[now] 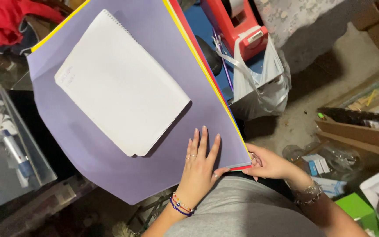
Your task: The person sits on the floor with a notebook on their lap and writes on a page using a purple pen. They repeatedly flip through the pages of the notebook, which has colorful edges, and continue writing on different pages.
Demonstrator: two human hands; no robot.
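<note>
A stack of large coloured paper sheets lies across my lap, with a purple sheet (110, 166) on top and yellow and red edges (207, 74) showing along its right side. A white spiral notepad (121, 85) rests on the purple sheet. My left hand (200, 169) lies flat on the purple sheet near its lower right corner, fingers spread, with rings and beaded bracelets. My right hand (270, 164) pinches the corner of the stacked sheets at the lower right, thumb and fingers closed on the edges.
A red tape dispenser (237, 26) sits behind the sheets, with a grey plastic bag (264, 83) beside it. A clear plastic box (5, 145) of small items stands at the left. Cardboard boxes (360, 127) and clutter lie on the floor at the right. Red cloth (5, 17) is at the top left.
</note>
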